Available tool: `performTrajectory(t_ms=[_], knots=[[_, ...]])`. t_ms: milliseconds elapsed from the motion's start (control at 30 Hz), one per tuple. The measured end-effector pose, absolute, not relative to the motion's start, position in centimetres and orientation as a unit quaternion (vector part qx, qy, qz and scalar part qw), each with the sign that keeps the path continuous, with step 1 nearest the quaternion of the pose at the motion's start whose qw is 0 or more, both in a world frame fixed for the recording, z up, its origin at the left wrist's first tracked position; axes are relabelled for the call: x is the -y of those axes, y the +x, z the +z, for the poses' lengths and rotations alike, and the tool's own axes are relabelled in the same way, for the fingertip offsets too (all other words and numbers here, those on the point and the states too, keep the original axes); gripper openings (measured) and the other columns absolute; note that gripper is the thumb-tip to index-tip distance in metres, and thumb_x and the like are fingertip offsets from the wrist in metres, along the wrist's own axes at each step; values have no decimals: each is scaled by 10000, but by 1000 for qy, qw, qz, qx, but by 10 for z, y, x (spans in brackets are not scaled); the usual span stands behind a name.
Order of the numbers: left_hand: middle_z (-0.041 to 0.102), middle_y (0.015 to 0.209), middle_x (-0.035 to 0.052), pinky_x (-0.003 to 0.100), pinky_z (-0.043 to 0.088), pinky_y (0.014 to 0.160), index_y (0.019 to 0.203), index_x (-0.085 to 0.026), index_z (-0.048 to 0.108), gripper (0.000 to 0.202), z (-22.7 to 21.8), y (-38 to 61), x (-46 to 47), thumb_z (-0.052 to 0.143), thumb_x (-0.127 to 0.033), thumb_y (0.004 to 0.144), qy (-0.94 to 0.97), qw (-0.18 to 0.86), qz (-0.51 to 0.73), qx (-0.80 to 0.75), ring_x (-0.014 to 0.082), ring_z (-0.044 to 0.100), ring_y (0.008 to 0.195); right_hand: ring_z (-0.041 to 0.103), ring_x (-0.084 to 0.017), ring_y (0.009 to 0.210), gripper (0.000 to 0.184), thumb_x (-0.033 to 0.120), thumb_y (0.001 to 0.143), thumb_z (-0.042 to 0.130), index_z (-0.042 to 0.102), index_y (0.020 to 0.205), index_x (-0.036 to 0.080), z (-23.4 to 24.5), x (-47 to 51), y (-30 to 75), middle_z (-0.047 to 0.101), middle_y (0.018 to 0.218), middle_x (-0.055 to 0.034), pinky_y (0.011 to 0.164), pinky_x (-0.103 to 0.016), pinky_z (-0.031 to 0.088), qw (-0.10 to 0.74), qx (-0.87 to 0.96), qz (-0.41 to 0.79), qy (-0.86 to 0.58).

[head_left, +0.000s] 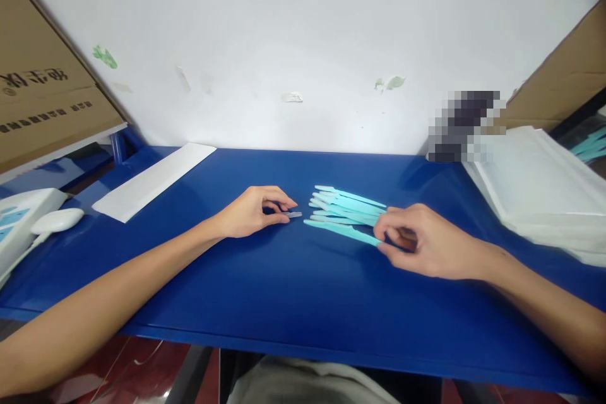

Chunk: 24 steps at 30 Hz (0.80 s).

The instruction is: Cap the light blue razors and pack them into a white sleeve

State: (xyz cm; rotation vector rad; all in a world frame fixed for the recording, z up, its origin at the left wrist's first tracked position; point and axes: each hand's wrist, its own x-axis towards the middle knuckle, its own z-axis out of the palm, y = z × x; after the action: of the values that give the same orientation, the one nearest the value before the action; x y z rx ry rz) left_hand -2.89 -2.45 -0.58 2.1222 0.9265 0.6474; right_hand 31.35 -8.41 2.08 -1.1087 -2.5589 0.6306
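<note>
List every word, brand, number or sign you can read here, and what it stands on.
Nothing reads clearly enough to quote.
Box: large dark characters and a smaller row below, too blurred to read.
White device: blue patches, no legible text.
Razors: no lettering visible.

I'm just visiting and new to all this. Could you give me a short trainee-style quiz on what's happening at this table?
1. Which hand holds the turquoise stick nearest the camera wearer?

2. True or false: the long white strip lies further left than the left hand.

3. What does the left hand hold?
a) a pen
b) a pair of scissors
c) a small translucent piece

Key:
1. The right hand.
2. True.
3. c
</note>
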Motion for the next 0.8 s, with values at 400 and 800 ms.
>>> performTrajectory(t_ms=[400,800], knots=[[740,1006,57,288,523,755,1029,-202,716,218,-8,-30,29,541,-326,993,886,162,215,-377,178,683,866,661,-141,655,223,402,1016,472,597,1019,218,9,73,314,743,818,-12,594,-257,458,217,853,188,-437],[774,868,56,291,595,701,938,-167,780,311,-8,-22,34,811,-440,793,768,254,374,-453,168,702,701,644,-155,594,437,494,1003,467,730,1124,166,8,76,308,749,875,-77,571,-298,532,246,791,315,-464]])
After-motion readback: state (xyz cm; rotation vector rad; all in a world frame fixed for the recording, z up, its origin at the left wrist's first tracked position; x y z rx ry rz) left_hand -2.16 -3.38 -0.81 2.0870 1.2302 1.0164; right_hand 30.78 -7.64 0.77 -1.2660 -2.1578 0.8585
